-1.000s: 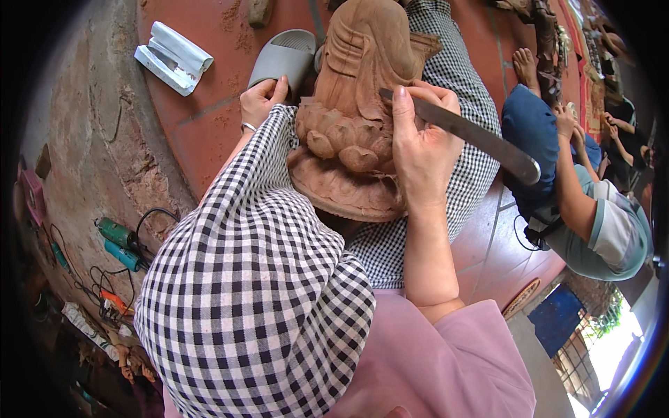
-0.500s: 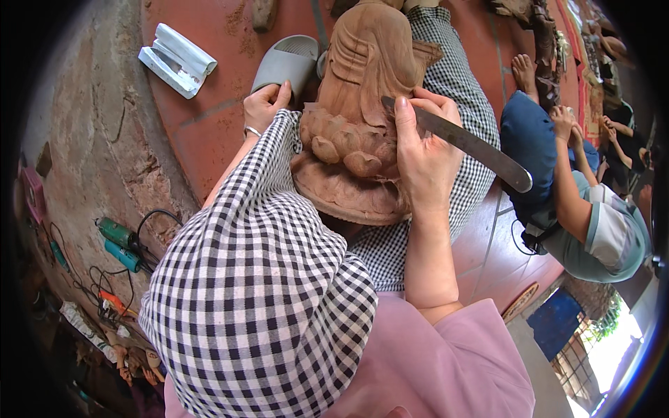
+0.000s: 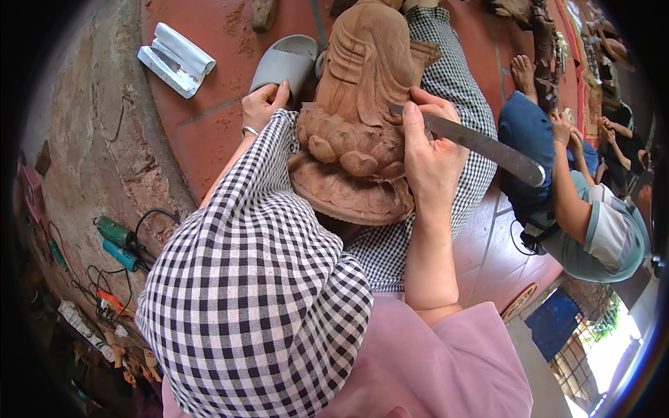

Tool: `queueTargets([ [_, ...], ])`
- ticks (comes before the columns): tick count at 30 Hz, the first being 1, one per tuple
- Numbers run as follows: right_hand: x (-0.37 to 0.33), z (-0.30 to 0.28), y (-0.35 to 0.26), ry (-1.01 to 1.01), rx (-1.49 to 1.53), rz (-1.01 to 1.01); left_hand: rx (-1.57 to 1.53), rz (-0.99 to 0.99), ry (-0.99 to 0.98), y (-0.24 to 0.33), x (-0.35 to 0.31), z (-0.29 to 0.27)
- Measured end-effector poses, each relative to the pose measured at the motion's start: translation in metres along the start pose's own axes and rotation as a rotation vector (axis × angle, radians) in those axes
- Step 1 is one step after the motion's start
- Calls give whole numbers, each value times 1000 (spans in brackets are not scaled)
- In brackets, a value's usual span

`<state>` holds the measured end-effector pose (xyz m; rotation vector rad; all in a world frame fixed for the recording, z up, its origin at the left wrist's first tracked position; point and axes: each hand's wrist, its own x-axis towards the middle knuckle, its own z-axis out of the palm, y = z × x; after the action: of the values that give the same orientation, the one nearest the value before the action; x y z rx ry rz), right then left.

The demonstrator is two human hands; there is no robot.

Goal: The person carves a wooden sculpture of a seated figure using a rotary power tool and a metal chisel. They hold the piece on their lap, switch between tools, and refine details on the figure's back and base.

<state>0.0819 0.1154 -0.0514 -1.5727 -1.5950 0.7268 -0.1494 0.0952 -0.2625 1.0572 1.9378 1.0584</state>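
Between my legs stands a brown wooden carved figure (image 3: 359, 63) with draped robe folds and a lotus-petal base; its top runs past the upper edge. My right hand (image 3: 435, 150) grips a flat steel carving blade (image 3: 491, 150) with a rounded end, thumb along it and fingers behind. The blade's other end lies at the figure's right side, just above the petals, partly hidden by the thumb. To the figure's left, my left hand (image 3: 261, 108) is closed beside my checkered trouser leg (image 3: 237, 279), near a grey slipper (image 3: 286, 63). What its fingers hold is hidden.
A white open case (image 3: 178, 59) lies on the red tile floor. Green and teal power tools (image 3: 118, 244) with cords rest at the left. A co-worker in blue trousers (image 3: 523, 136) sits close on the right, with wooden pieces (image 3: 543, 63) beyond.
My right hand and the blade have shifted slightly right, uncovering more of the lotus petals. The blade's end at the carving has moved right and a little nearer me. My left hand barely moved.
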Motion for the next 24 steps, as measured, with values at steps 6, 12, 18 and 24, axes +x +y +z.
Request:
queueTargets([
  [6, 2, 16, -1, 134, -211, -155, -19, 4, 0, 2, 1, 2],
  [12, 1, 3, -5, 21, -52, 40, 23, -19, -1, 1, 0, 1],
  [18, 2, 14, 1, 110, -242, -223, -1, -5, -5, 8, 0, 0],
  [24, 2, 0, -12, -26, -137, 59, 0, -13, -11, 5, -1, 0],
])
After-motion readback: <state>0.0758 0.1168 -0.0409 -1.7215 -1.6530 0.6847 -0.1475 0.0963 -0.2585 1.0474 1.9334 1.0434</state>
